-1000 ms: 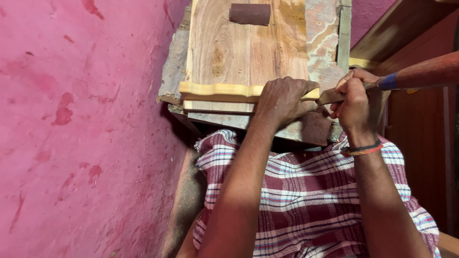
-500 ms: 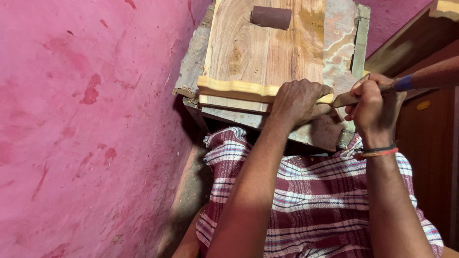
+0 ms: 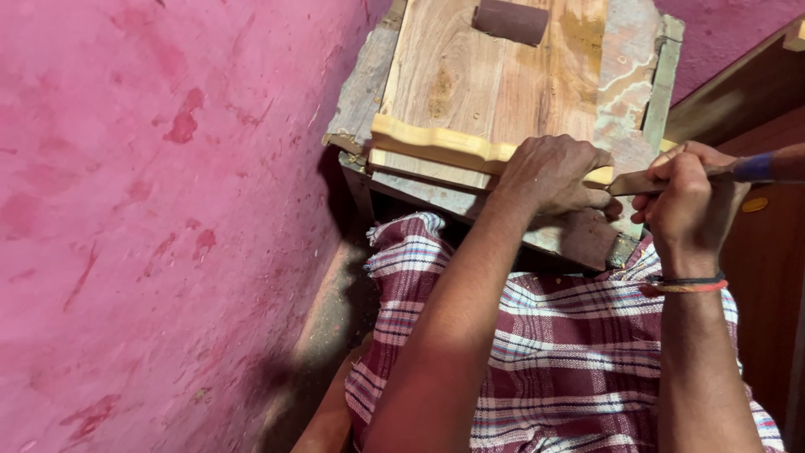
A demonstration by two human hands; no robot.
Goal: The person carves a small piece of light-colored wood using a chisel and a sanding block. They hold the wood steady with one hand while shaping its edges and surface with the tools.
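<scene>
A pale yellow moulded wooden strip point(image 3: 436, 143) lies along the near edge of a worn wooden work table point(image 3: 495, 75). My left hand point(image 3: 553, 172) presses down on the strip's right part, fingers curled over it. My right hand point(image 3: 689, 205) grips a long wooden-handled tool point(image 3: 738, 170) with a blue band; its tip meets the strip's right end beside my left fingers. Thread bracelets circle my right wrist.
A brown roll of sandpaper point(image 3: 510, 21) sits at the table's far side. A pink wall point(image 3: 151, 210) fills the left. Dark brown wooden panels point(image 3: 771, 277) stand at the right. My lap is covered by a maroon checked cloth point(image 3: 570, 369).
The view has shifted so the table and hands sit further right and slightly lower in frame. Both hands keep their hold on strip and tool.
</scene>
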